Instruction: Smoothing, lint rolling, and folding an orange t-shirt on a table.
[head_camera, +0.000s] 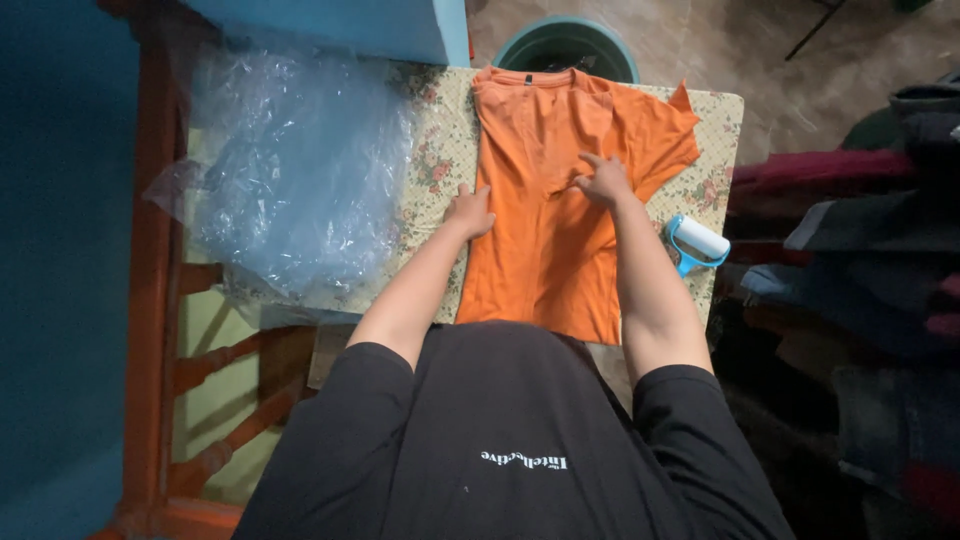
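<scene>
shirt first: it is orange and lies flat on the flowery table, neck end far from me, one side already folded in toward the middle. my left hand rests on the shirt's left edge, fingers loosely curled, palm down, pinching nothing that i can see. my right hand sits flat near the middle of the shirt, fingers spread wide, pressing and not holding.

left of the shirt lies a big clear plastic bag. right of the shirt, at the table edge, is a blue lint roller. past the neck end is a green bucket on the floor.

i think the cloth could bunch if my right hand slides too hard. the fold could slip open if my left hand lifts. my right arm is close to the roller and could knock it off the edge. the near hem hangs by my body, so a lean could drag the shirt crooked.
</scene>
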